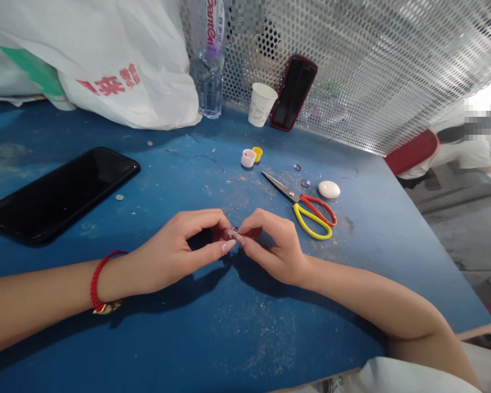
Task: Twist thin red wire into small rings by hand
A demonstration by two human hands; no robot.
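My left hand [184,248] and my right hand [272,245] meet fingertip to fingertip over the middle of the blue table [245,338]. Both are pinched around something tiny, of which only a small dark red bit shows between the fingertips; the rest is hidden. Beyond my right hand lie scissors [291,195] with one red and one yellow handle, closed, tip pointing away to the left. Two small red rings, one [297,167] farther and one [305,183] nearer, rest by the scissors, beside a white oval object [329,189]. A white little cup [248,158] touches a yellow one [257,154].
A black phone [61,191] lies at the left. Along the back stand a white plastic bag [147,65], a water bottle [210,82], a paper cup [262,103] and a phone [293,93] leaning on perforated metal [352,71]. A person [462,150] is partly visible at right.
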